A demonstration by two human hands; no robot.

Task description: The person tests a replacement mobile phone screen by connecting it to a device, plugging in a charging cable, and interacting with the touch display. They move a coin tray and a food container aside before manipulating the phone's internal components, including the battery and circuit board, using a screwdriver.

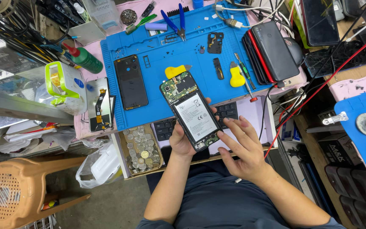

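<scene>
My left hand (180,141) holds an opened smartphone (190,111) with its back off, showing a white battery and a green circuit board at the top. It grips the phone from below, near the bottom end. My right hand (244,146) has its fingers spread, and the index fingertip touches the phone's lower right corner. The phone hovers over a keyboard (229,111) at the desk's front edge. A black back cover (131,81) lies on the blue work mat (157,42) to the left.
A yellow-handled screwdriver (238,76), blue pliers (176,21) and small black parts lie on the mat. Stacked phones (272,51) sit at the right. A tray of coins (141,148), a green bottle (85,59) and an orange stool (18,186) are at the left.
</scene>
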